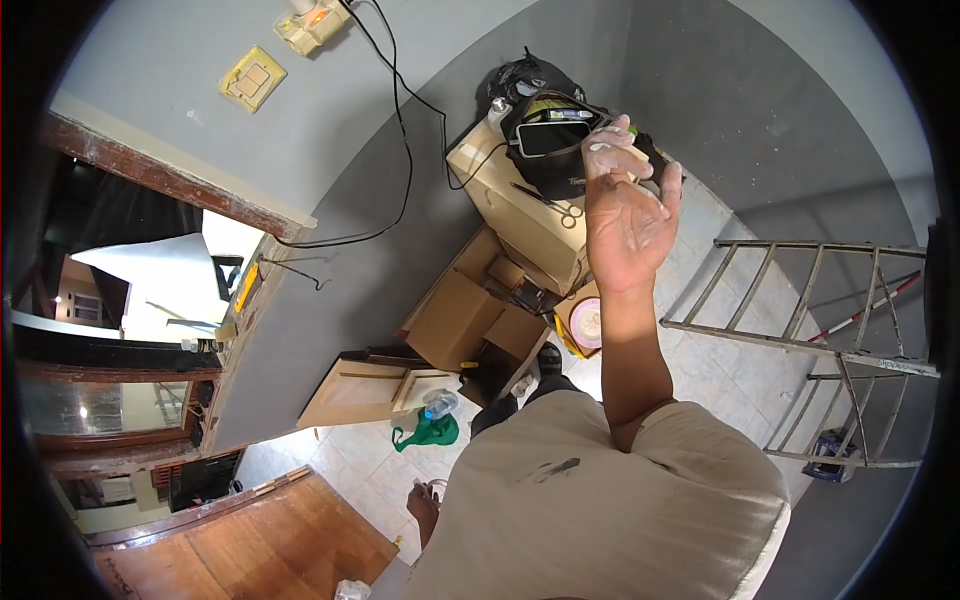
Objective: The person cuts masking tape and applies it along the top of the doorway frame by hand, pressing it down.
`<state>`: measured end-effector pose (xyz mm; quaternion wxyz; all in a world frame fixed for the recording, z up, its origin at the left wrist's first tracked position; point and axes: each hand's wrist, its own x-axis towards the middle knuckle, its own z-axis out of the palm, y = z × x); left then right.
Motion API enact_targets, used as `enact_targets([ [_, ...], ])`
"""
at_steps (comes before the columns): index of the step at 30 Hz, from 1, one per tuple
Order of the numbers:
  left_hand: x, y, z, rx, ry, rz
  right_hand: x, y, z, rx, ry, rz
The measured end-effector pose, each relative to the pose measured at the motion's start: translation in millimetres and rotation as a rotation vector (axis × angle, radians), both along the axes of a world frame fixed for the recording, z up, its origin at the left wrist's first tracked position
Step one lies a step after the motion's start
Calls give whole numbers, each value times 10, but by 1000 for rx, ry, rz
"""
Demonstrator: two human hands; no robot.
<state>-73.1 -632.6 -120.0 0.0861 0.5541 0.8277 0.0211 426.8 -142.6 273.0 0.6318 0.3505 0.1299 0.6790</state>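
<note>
Work apparently under way, judging by chalky white residue (612, 157) on raised right hand (630, 220) with fingers loosely open; grip of lowered left hand (424, 503) and amount remaining indeterminable.

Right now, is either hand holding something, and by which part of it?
The left hand seems to hold a small pale thing, gripped part unclear. Whether the raised, white-smeared right hand holds anything cannot be told.

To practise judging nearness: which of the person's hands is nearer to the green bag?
Left. The left hand is low, just below the green bag in the view; the right hand is raised, farther off, above and to the right of it.
</note>
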Motion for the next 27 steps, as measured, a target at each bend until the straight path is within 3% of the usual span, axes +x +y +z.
enact_targets([
  [1,9,76,-10,74,-425,342,-14,-64,101,-84,43,33],
  [4,122,222,-52,263,-968,787,-25,-88,-61,75,47,127],
  [8,275,345,-61,343,-975,693,-127,-130,-116,58,-2,131],
  [10,506,506,209,319,-1076,866,-184,-142,-75,81,0,163],
  [12,581,469,183,335,-1067,814,-234,-145,-23,88,-16,185],
  [14,677,431,214,366,-1163,968,-288,-118,-16,103,-29,220],
  [17,697,310,210,423,-1031,863,-358,-57,-158,92,-355,197],
  [18,715,324,266,456,-940,793,-359,-90,-177,-102,-542,221],
  [20,748,430,440,519,-832,760,-517,-30,-411,163,-627,248],
  [21,765,551,579,569,-976,915,-621,-45,-517,183,-621,284],
  [22,789,666,720,615,-1125,1066,-707,-86,-624,154,-830,279],
  [24,915,964,1124,640,-1144,941,-857,-244,-780,146,-1142,307],
  [27,993,1343,1320,670,-1218,805,-1063,-509,-912,232,-1489,482],
])
